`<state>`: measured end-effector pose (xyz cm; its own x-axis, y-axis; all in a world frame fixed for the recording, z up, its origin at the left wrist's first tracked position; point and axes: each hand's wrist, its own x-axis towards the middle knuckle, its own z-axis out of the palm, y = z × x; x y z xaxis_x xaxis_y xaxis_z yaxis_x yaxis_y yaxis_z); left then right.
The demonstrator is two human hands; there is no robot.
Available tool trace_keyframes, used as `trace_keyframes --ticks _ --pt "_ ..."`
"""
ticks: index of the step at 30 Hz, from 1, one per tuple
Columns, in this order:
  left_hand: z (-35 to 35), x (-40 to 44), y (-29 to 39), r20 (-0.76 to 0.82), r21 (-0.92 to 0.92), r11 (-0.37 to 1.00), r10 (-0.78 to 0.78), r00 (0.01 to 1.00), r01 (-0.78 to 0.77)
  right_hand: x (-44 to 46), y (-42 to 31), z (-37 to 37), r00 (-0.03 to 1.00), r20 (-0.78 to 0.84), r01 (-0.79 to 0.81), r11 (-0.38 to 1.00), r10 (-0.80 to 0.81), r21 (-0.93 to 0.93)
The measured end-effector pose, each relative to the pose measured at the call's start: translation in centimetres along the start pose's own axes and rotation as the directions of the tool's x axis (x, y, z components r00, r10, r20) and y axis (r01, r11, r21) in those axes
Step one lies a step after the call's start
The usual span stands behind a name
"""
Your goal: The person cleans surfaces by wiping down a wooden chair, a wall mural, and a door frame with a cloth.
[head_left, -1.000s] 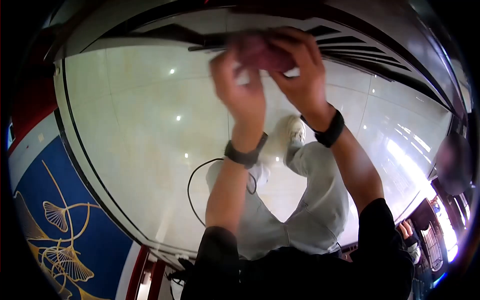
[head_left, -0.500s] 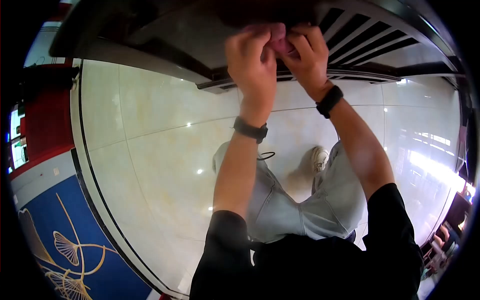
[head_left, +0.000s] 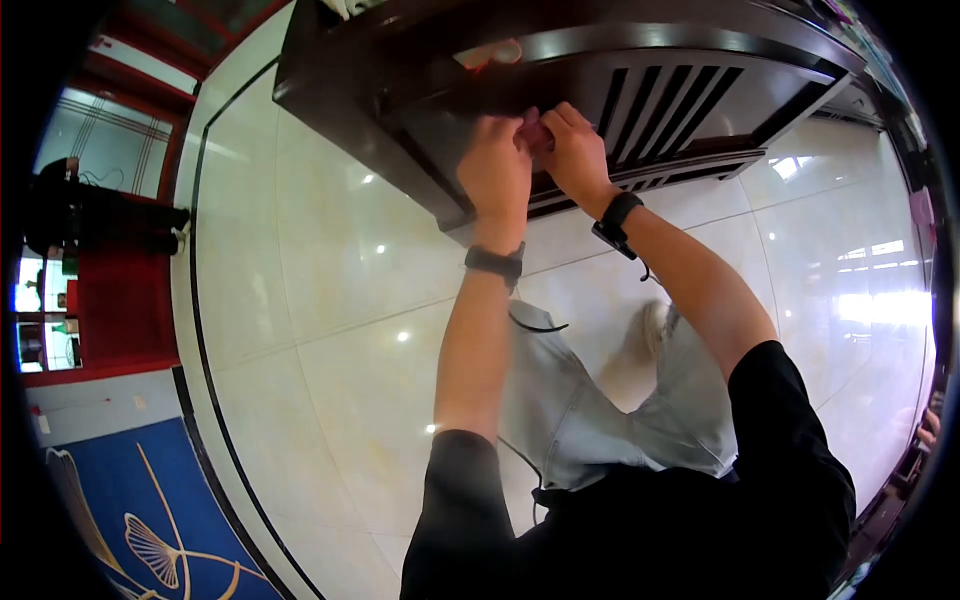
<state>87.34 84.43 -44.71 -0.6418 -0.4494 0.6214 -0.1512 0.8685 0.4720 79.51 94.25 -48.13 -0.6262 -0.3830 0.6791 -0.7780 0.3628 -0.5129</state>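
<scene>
1. My left hand (head_left: 497,165) curls closed around one side of a bunched pink cloth (head_left: 537,134), its fingers slightly blurred.
2. My right hand (head_left: 577,158) pinches the other side, fingers folded in; sharing the grip probably stops the soft fabric slipping.
3. The cloth sits between my hands, before dark wooden furniture (head_left: 345,95); whether they touch, I cannot tell.
4. Black bands (head_left: 493,263) circle both wrists, likely strapped there to leave my fingers free.
</scene>
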Motion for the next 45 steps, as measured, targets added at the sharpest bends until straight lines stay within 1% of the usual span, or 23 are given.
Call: trace_keyframes --ticks 1,3,4,5,7,10,11,13,15,16,17,20,23,25,27,30,31,34,35,38,42,43,45 --pt "-0.2 0.3 0.1 0.011 -0.006 1.0 -0.01 1.0 0.01 0.4 -0.1 -0.6 1.0 0.016 0.025 1.0 -0.025 -0.009" --pt "0.3 0.7 0.8 -0.098 -0.104 0.994 0.01 0.995 -0.021 1.2 -0.4 -1.5 0.997 0.015 0.078 0.997 -0.078 -0.014" --pt "0.7 0.5 1.1 -0.145 -0.147 0.989 0.007 0.989 -0.029 1.2 -0.4 -1.9 0.999 -0.005 0.031 0.999 -0.031 -0.022" --pt "1.1 0.7 1.6 -0.15 -0.139 0.987 0.056 0.987 -0.077 1.0 -0.4 -2.4 0.999 -0.023 -0.022 0.999 0.022 -0.025" --pt "1.8 1.0 2.9 -0.097 -0.137 0.985 0.095 0.991 -0.108 0.4 0.3 -2.5 0.99 -0.104 -0.101 0.995 0.099 -0.015" --pt "3.3 0.7 3.0 -0.022 -0.149 0.981 0.12 0.993 -0.122 -1.0 1.2 -1.5 0.952 -0.112 -0.286 0.958 0.286 0.021" --pt "3.7 0.3 2.5 -0.008 -0.149 0.982 0.116 0.993 -0.116 -1.6 1.5 -0.5 0.95 -0.157 -0.265 0.963 0.27 0.054" --pt "3.3 -0.6 1.4 0.048 -0.109 0.99 0.093 0.995 -0.088 -2.9 1.6 1.2 0.965 -0.105 -0.233 0.968 0.242 0.089" --pt "2.6 -1.8 -1.0 0.154 -0.035 0.999 -0.028 0.988 0.033 -3.9 1.3 2.8 0.983 -0.021 -0.183 0.98 0.185 0.072" --pt "2.3 -2.5 -2.3 0.202 0.005 0.996 -0.088 0.975 0.089 -4.5 1.1 3.9 0.977 0.053 -0.212 0.975 0.209 0.066" --pt "1.6 -2.9 -3.7 0.201 0.046 0.993 -0.112 0.973 0.105 -5.1 0.7 5.4 0.981 0.057 -0.193 0.975 0.188 0.11" --pt "-0.5 -3.2 -6.2 0.13 0.049 0.979 -0.203 0.971 0.198 -5.1 -1.7 8.4 0.985 0.067 -0.172 0.965 0.161 0.198" --pt "-1.5 -3.1 -6.8 -0.08 0.04 0.991 -0.126 0.989 0.13 -3.6 -4.4 8.0 0.982 0.087 -0.183 0.946 0.166 0.268" --pt "-1.8 -2.3 -6.3 -0.186 -0.018 0.995 -0.095 0.978 0.093 -2.3 -5.5 7.5 0.98 0.089 -0.195 0.936 0.177 0.293" --pt "-2.5 -1.3 -4.9 -0.25 -0.117 0.99 -0.108 0.962 0.08 -0.9 -6.0 6.2 0.985 0.014 -0.169 0.931 0.174 0.323" --pt "-2.2 0.6 -2.3 -0.318 -0.213 0.976 -0.027 0.948 -0.043 1.1 -5.8 3.7 0.975 -0.123 -0.137 0.936 0.186 0.325" --pt "-1.9 1.2 -1.1 -0.315 -0.195 0.979 0.002 0.949 -0.067 1.5 -5.3 2.9 0.967 -0.172 -0.125 0.94 0.187 0.319" --pt "0.3 1.2 0.9 -0.247 -0.217 0.967 0.075 0.966 -0.131 0.8 -2.8 0.9 0.959 -0.207 -0.151 0.967 0.194 0.207" --pt "1.4 0.9 1.3 -0.228 -0.208 0.965 0.109 0.968 -0.157 0.2 -1.9 0.5 0.961 -0.173 -0.189 0.968 0.217 0.166" --pt "4.1 -0.6 1.6 -0.121 -0.199 0.97 0.119 0.986 -0.141 -2.3 0.9 0.7 0.95 -0.129 -0.268 0.955 0.283 0.123" --pt "5.5 -2.2 0.4 -0.018 -0.193 0.978 0.072 0.997 -0.074 -4.4 2.0 2.5 0.932 -0.072 -0.346 0.93 0.356 0.121" --pt "5.2 -2.5 -0.2 0.034 -0.154 0.986 0.066 0.997 -0.06 -4.8 1.8 3.3 0.933 -0.069 -0.34 0.926 0.354 0.162" --pt "3.9 -3.1 -1.4 0.104 -0.099 0.994 -0.046 0.994 0.056 -5.3 0.9 4.6 0.953 -0.011 -0.298 0.941 0.304 0.16"
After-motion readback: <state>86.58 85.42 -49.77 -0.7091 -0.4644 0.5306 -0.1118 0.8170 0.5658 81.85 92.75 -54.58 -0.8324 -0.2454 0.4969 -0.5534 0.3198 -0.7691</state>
